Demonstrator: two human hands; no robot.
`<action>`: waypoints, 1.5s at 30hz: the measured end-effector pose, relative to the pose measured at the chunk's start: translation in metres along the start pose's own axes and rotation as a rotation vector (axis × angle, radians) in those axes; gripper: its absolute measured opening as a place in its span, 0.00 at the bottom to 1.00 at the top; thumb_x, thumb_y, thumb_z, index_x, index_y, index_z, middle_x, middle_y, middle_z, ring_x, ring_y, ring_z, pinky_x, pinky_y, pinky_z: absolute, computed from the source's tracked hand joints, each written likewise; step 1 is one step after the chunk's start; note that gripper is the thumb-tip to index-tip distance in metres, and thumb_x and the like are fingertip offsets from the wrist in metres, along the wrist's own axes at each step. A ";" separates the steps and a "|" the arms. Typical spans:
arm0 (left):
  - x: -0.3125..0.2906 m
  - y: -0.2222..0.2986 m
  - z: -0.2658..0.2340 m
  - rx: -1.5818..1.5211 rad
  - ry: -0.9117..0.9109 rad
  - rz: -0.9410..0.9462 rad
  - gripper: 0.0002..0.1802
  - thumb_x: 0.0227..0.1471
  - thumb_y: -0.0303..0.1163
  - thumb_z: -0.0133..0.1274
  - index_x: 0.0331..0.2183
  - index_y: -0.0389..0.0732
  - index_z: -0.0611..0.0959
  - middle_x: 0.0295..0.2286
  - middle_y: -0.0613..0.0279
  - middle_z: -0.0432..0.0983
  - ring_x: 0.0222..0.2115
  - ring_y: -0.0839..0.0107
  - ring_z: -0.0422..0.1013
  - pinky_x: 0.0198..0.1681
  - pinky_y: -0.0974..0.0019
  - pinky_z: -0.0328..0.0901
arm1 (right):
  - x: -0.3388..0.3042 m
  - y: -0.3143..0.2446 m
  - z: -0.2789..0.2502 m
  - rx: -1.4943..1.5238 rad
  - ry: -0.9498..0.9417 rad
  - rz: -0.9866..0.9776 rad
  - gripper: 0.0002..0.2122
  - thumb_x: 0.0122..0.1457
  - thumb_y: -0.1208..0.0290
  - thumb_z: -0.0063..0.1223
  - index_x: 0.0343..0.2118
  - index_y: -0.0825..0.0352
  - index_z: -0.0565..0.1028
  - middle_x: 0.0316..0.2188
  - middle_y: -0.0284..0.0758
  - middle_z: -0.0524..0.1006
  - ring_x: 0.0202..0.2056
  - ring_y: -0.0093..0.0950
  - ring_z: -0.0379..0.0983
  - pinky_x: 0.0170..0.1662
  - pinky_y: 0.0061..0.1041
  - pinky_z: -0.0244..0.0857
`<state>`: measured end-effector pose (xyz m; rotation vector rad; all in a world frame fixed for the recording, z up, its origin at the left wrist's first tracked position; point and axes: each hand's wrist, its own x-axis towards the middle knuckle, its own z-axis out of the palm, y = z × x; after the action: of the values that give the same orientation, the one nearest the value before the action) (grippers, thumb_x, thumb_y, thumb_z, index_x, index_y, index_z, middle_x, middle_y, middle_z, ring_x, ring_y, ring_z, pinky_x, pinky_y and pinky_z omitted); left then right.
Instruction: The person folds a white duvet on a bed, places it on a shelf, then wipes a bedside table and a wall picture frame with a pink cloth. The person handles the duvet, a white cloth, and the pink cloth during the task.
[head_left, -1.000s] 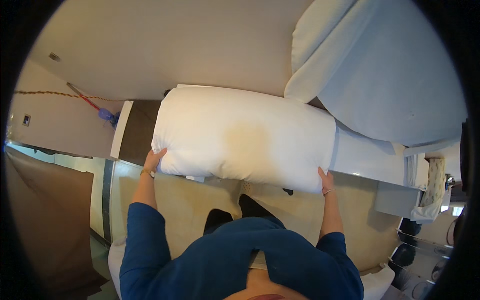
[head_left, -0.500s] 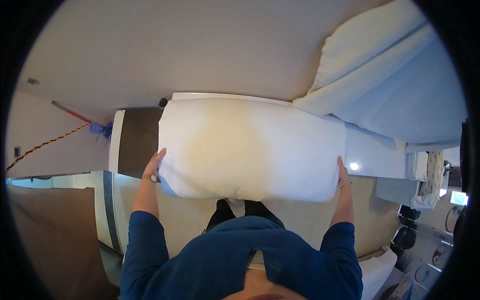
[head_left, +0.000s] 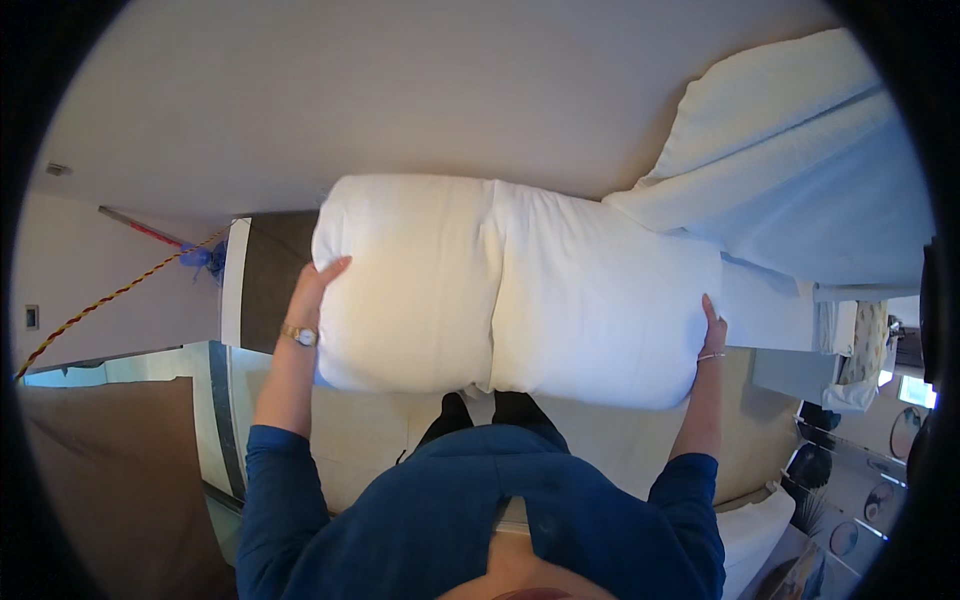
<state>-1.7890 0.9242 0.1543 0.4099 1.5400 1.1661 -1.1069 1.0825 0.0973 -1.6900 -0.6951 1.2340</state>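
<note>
A plump white folded quilt (head_left: 410, 290) spreads across the middle of the view, in front of my body. A deep crease runs from its far edge to its near edge and splits it into two puffy halves. My left hand (head_left: 318, 287) grips the left end, its thumb lying over the top and the other fingers mostly hidden. At the opposite end, my right hand (head_left: 713, 328) presses against the side with its thumb up; its remaining fingers are behind the cloth.
Under the quilt runs a long ledge with a dark brown top (head_left: 275, 265) at left and a white surface (head_left: 770, 300) at right. A pale blanket (head_left: 800, 170) hangs at the far right. A twisted rope (head_left: 110, 290) and a brown cloth panel (head_left: 110, 470) are at left.
The quilt's smooth top has become creased down the middle, and its left half bulges up. My left hand has moved up and inward onto the top; my right hand has shifted slightly right.
</note>
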 end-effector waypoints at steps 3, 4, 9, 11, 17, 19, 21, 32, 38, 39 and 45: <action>0.002 0.033 -0.014 -0.070 -0.030 0.103 0.23 0.48 0.34 0.59 0.44 0.32 0.75 0.36 0.54 0.77 0.32 0.67 0.75 0.36 0.66 0.71 | -0.027 -0.035 0.015 0.072 -0.063 -0.071 0.25 0.48 0.60 0.64 0.40 0.77 0.71 0.36 0.41 0.76 0.33 0.31 0.75 0.37 0.29 0.72; 0.001 0.042 -0.015 -0.064 0.007 0.095 0.22 0.48 0.34 0.59 0.43 0.31 0.75 0.36 0.53 0.77 0.32 0.66 0.76 0.36 0.66 0.71 | -0.028 -0.035 0.016 0.046 -0.045 -0.072 0.26 0.48 0.58 0.64 0.40 0.78 0.71 0.36 0.41 0.76 0.32 0.30 0.75 0.36 0.28 0.72; 0.069 -0.048 -0.075 0.135 0.153 0.058 0.25 0.48 0.43 0.59 0.41 0.33 0.77 0.33 0.57 0.77 0.31 0.70 0.74 0.34 0.68 0.69 | 0.026 0.006 0.046 -0.569 0.051 0.036 0.38 0.46 0.39 0.56 0.40 0.81 0.73 0.39 0.45 0.75 0.39 0.30 0.73 0.41 0.25 0.66; 0.088 -0.093 -0.082 0.176 0.219 -0.099 0.27 0.50 0.45 0.58 0.42 0.33 0.76 0.37 0.58 0.76 0.36 0.70 0.72 0.40 0.68 0.66 | 0.045 0.047 0.038 -0.492 0.061 0.107 0.41 0.46 0.39 0.57 0.46 0.81 0.69 0.43 0.47 0.73 0.45 0.32 0.70 0.47 0.27 0.64; 0.034 -0.112 -0.070 0.013 0.171 -0.041 0.34 0.51 0.51 0.53 0.49 0.32 0.71 0.44 0.55 0.73 0.42 0.66 0.71 0.48 0.66 0.64 | 0.026 0.076 -0.006 -0.244 -0.094 0.187 0.45 0.49 0.41 0.55 0.57 0.80 0.57 0.53 0.48 0.66 0.51 0.33 0.66 0.55 0.28 0.59; 0.028 -0.133 -0.097 -0.051 0.123 -0.102 0.36 0.52 0.52 0.52 0.51 0.32 0.69 0.46 0.54 0.72 0.43 0.66 0.70 0.48 0.65 0.64 | 0.010 0.085 -0.020 -0.187 -0.159 0.214 0.45 0.49 0.41 0.54 0.57 0.80 0.56 0.55 0.47 0.64 0.53 0.32 0.63 0.56 0.28 0.57; 0.027 -0.143 -0.109 -0.156 0.066 -0.191 0.38 0.52 0.52 0.53 0.53 0.32 0.65 0.47 0.52 0.70 0.46 0.65 0.69 0.49 0.66 0.63 | -0.001 0.097 -0.031 -0.086 -0.224 0.176 0.45 0.50 0.41 0.54 0.57 0.79 0.56 0.56 0.47 0.63 0.56 0.31 0.61 0.57 0.28 0.56; 0.000 -0.081 -0.027 -0.058 0.240 0.094 0.22 0.55 0.46 0.51 0.29 0.32 0.80 0.26 0.61 0.78 0.24 0.75 0.72 0.29 0.72 0.67 | 0.009 0.034 -0.009 -0.509 -0.028 -0.073 0.36 0.46 0.43 0.60 0.40 0.81 0.74 0.35 0.45 0.77 0.37 0.30 0.73 0.43 0.27 0.67; 0.021 -0.159 -0.065 0.777 0.630 0.236 0.20 0.54 0.41 0.50 0.24 0.32 0.80 0.20 0.56 0.77 0.21 0.71 0.69 0.27 0.65 0.64 | 0.011 0.053 -0.033 -0.700 0.082 0.025 0.33 0.45 0.45 0.62 0.38 0.79 0.75 0.37 0.42 0.76 0.38 0.27 0.72 0.43 0.24 0.66; 0.036 -0.177 -0.074 0.780 0.701 0.252 0.19 0.54 0.41 0.50 0.26 0.32 0.81 0.22 0.54 0.77 0.22 0.72 0.69 0.29 0.65 0.64 | 0.021 0.079 -0.047 -0.725 0.204 -0.034 0.32 0.45 0.46 0.63 0.37 0.77 0.75 0.36 0.39 0.76 0.37 0.25 0.70 0.40 0.24 0.66; -0.005 -0.203 -0.072 0.359 0.704 0.259 0.21 0.54 0.47 0.50 0.36 0.37 0.78 0.27 0.60 0.77 0.26 0.67 0.70 0.33 0.65 0.65 | -0.028 0.108 -0.052 -0.209 0.281 0.013 0.34 0.47 0.44 0.60 0.47 0.71 0.70 0.38 0.38 0.75 0.41 0.28 0.71 0.43 0.27 0.64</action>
<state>-1.7872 0.7963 -0.0185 0.4717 2.3842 1.3102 -1.0745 0.9947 0.0169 -1.9947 -0.6581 0.9319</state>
